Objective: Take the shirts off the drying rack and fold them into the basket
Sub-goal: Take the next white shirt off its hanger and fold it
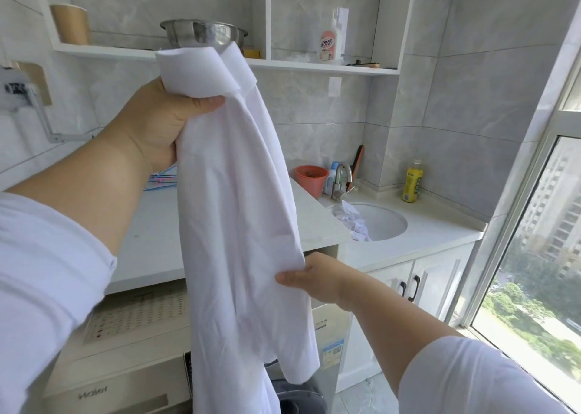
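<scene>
At the far left a white sleeve [41,275] covers the raised left forearm, and above it on the wall shelf [103,52] stands a brown paper cup [70,24] beside a steel bowl [201,33]. The left hand [157,124] is held high in front of the shelf, its fingers curled tight round the bunched top of a white shirt [239,225], thumb pressed across the cloth. The shirt hangs straight down from that grip, in front of the counter [151,225] and the washing machine [125,350] below it, its lower edge reaching down past the machine's front. A few thin hangers [162,179] lie on the counter just behind the left wrist. Further right, the right hand [314,275] pinches the shirt's right edge about halfway down, thumb on the near side and fingers hidden behind the cloth. Behind it sit an orange pot [311,179], a metal tap [342,178] and a round sink [386,222] with crumpled white cloth [355,222] in it. A pink bottle [330,47] stands on the shelf above, a yellow bottle [412,182] on the counter near the corner, and a window [540,256] fills the right side. No basket or drying rack can be made out.
</scene>
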